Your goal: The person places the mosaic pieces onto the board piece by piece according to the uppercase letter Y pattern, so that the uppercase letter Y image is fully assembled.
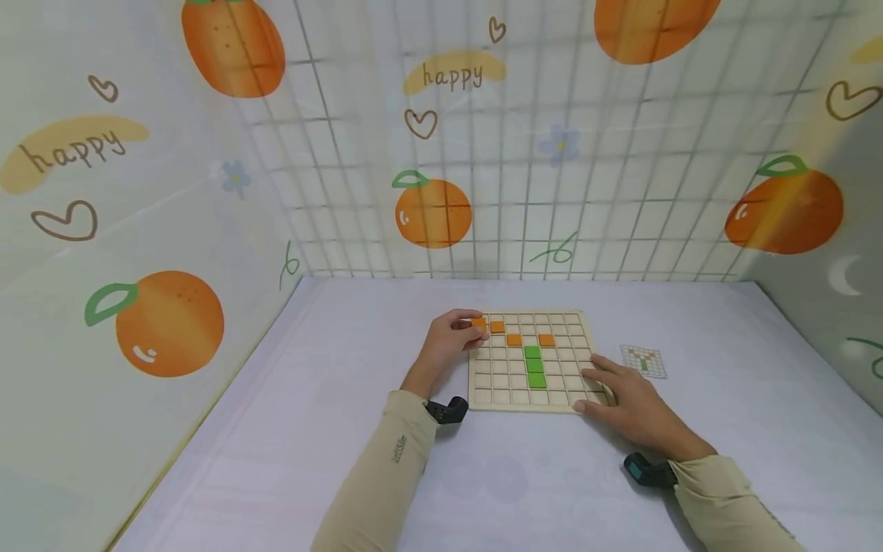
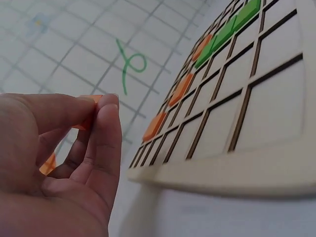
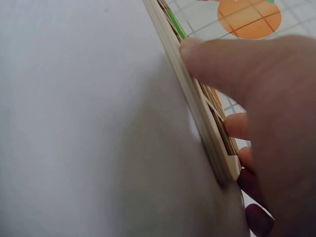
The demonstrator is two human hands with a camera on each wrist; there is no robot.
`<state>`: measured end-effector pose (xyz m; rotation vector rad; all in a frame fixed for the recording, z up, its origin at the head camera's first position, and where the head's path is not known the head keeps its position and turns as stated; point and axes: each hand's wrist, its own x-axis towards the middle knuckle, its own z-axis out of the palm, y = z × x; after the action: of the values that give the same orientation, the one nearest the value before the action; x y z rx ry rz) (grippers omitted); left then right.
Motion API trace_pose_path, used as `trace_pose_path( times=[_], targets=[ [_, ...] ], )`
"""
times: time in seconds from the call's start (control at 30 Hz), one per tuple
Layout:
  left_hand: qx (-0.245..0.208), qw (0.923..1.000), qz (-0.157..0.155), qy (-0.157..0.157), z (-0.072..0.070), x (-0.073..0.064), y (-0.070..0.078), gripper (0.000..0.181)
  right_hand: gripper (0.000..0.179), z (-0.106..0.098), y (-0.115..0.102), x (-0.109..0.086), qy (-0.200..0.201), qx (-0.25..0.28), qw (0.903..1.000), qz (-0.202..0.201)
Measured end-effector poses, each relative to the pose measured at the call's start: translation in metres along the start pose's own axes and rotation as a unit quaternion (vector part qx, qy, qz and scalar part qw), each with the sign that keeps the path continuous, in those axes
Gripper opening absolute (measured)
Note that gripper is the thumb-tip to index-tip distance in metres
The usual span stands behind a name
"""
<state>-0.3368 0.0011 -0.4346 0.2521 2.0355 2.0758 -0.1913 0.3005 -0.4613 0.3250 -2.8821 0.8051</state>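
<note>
A pale wooden grid board lies on the table. At its far left corner my left hand pinches an orange square tile between thumb and fingertips; in the left wrist view the tile is partly hidden by the fingers. Three orange tiles sit in cells of the far rows. Below them, three green tiles form a column toward me. My right hand rests at the near right corner, fingers spread and relaxed. Its thumb touches the board's near edge.
To the right of the board lies a small card printed with a grid and coloured squares. A white printed cloth covers the table. Printed curtain walls enclose the left, back and right sides, with a wire grid showing at the back.
</note>
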Motion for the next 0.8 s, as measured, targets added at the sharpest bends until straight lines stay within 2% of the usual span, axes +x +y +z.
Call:
trace_pose_path(
  times=[0.2, 0.6, 0.8],
  targets=[
    [0.007, 0.9991, -0.008, -0.042, 0.014, 0.004, -0.001, 0.040, 0.070, 0.001, -0.001, -0.001, 0.004, -0.002, 1.0000, 0.000],
    [-0.026, 0.9962, -0.040, -0.074, 0.032, 0.011, 0.001, 0.038, 0.071, -0.003, -0.002, -0.001, 0.005, -0.007, 1.0000, 0.003],
    [-0.030, 0.9943, -0.035, -0.096, 0.039, 0.014, 0.004, 0.039, 0.072, -0.001, -0.003, 0.000, 0.003, -0.010, 0.9999, 0.001]
  ],
)
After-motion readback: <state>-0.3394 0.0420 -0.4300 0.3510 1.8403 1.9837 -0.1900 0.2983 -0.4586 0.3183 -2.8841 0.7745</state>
